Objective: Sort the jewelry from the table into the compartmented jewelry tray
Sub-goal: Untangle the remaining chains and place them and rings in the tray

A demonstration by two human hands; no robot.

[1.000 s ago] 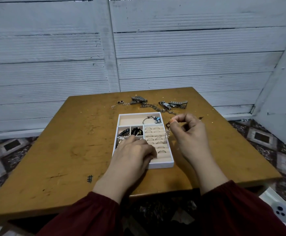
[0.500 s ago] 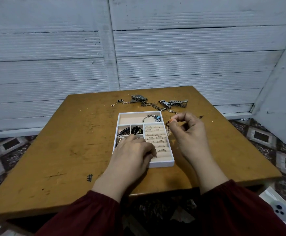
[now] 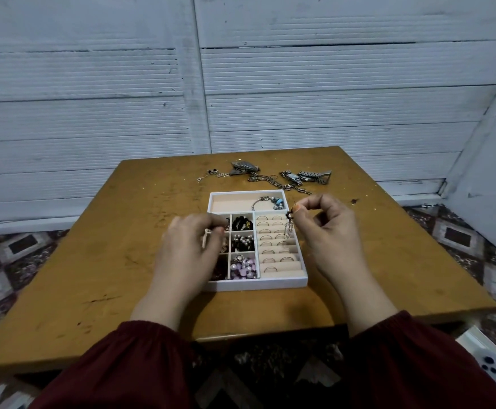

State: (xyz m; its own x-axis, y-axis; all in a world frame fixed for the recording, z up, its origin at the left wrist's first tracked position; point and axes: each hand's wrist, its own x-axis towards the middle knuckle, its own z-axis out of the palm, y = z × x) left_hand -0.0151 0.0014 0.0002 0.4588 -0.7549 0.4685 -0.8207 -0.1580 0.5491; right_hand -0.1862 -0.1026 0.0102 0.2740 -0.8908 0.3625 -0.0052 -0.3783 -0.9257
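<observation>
Jewelry tray (image 3: 258,283), white with many small boxes inside, sits in the middle of the wooden table (image 3: 108,246). Its near wall lies a little way back from the table's near edge. Bare wood lies open to the left and to the right of the tray.

More jewelry waits near the far edge of the table: a thin chain (image 3: 212,174), a grey watch (image 3: 244,167), a long link chain (image 3: 273,182) and two more watches (image 3: 305,177).

Inside the tray, the long top box holds a bracelet with blue beads (image 3: 271,201). Rings (image 3: 271,241) stand in rows on the right side. Black beads (image 3: 242,224), dark and pearl beads (image 3: 242,242) and pink beads (image 3: 243,268) fill the middle boxes.

Left hand (image 3: 186,258) lies palm down over the tray's left boxes. Its finger and thumb are pinched together at the left wall, but I cannot tell what they grip.

Right hand (image 3: 327,240) is lifted over the tray's right edge. Its thumb and first finger pinch the top of a small dangling piece (image 3: 289,225), which hangs down over the ring rows. The other fingers curl in.

No writing can be read.
</observation>
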